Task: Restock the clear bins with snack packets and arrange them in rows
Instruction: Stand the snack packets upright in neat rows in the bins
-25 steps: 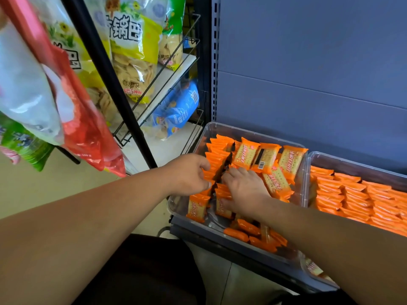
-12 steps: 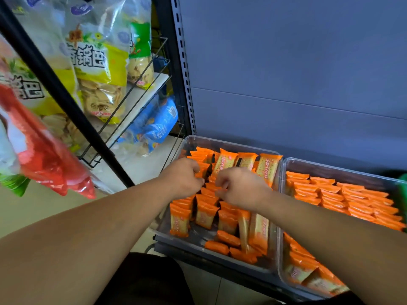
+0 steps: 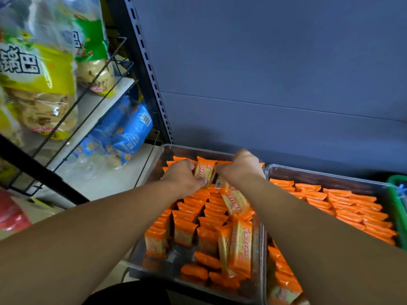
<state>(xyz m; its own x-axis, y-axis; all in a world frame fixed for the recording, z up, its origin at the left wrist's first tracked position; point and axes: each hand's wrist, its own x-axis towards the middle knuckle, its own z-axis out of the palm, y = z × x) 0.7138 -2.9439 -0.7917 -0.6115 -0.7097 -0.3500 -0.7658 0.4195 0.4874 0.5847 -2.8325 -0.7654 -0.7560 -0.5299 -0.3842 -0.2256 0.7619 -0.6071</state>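
Observation:
A clear bin (image 3: 161,155) on a low shelf holds several orange snack packets (image 3: 187,230) standing in rows, with a few lying loose at its front. Both hands reach to the bin's back. My left hand (image 3: 184,178) pinches the side of an upright orange packet (image 3: 206,169). My right hand (image 3: 241,167) is curled over packets at the back right, gripping them; its fingers are hidden. A second clear bin (image 3: 330,172) to the right is filled with tight rows of orange packets (image 3: 352,208).
A black wire rack (image 3: 105,84) to the left carries yellow and green snack bags (image 3: 41,84) and blue packs (image 3: 130,130). A red bag (image 3: 11,214) hangs at far left. The grey-blue shelf back panel (image 3: 286,73) rises behind the bins. A green basket rim (image 3: 396,194) is at right.
Both hands have moved from the middle of the bin toward its back wall. The view has swung left and closer to the shelf.

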